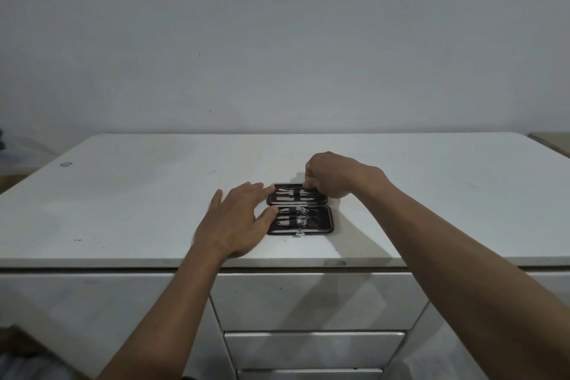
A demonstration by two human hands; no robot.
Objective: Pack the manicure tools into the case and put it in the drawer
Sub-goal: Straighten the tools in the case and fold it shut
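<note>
A dark manicure case [320,229] lies open flat on the white cabinet top [154,194], with several silver tools [296,199] strapped into both halves. Small scissors and clippers [303,216] sit in the near half. My left hand [237,222] rests spread beside the case, fingertips touching its left edge. My right hand [331,176] is curled over the far right corner of the case, fingertips pinched on a tool or the case rim there; which one is hidden by the fingers.
Below the top's front edge are closed white drawers [314,299], stacked one under another. A plain wall stands behind the cabinet. A small grey mark [65,164] lies at the far left of the top.
</note>
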